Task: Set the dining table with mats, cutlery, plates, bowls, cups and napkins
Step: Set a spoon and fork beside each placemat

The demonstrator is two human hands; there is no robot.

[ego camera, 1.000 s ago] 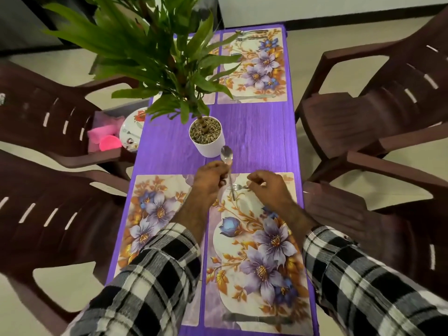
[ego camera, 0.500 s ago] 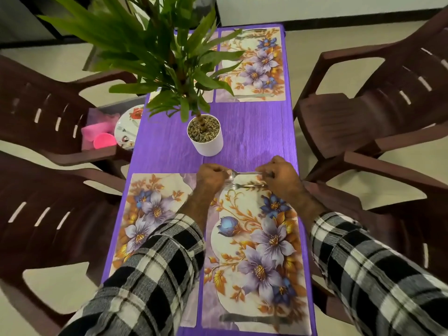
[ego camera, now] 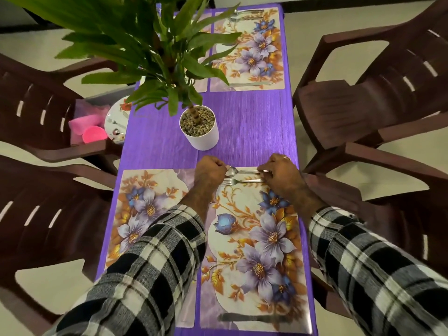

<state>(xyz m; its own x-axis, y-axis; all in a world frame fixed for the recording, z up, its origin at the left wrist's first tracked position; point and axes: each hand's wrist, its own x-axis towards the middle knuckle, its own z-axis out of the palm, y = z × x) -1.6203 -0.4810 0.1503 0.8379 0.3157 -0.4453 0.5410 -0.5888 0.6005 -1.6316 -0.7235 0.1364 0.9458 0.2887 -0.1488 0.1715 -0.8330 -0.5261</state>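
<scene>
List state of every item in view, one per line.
spoon: flat across mat's far edge, both hands on it
fork: lying beside spoon, free
near-right mat: flat
left hand: pinching spoon bowl
right hand: pinching spoon handle
potted plant: upright

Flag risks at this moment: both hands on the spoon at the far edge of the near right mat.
1. The spoon lies very close to the fork; letting go with the left hand or right hand could knock the fork askew.
2. The plant pot stands just beyond the left hand; lifting that hand forward could bump it.
</scene>
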